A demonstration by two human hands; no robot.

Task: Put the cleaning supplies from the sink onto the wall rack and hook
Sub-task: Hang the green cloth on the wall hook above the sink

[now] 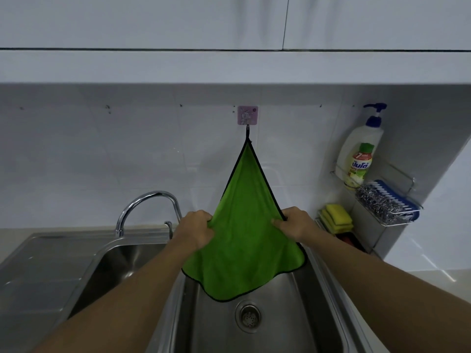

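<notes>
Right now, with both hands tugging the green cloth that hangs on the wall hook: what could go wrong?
1. The left hand and right hand both grip the green black-trimmed cloth and stretch it taut. A hard pull could peel the pink square hook, seemingly stick-on, off the tile.
2. Only a thin black loop holds it. If that slips, the cloth likely drops into the steel sink below.

Left hand (198,231), right hand (293,225) grip green cloth (246,200) on hook (247,117).
</notes>
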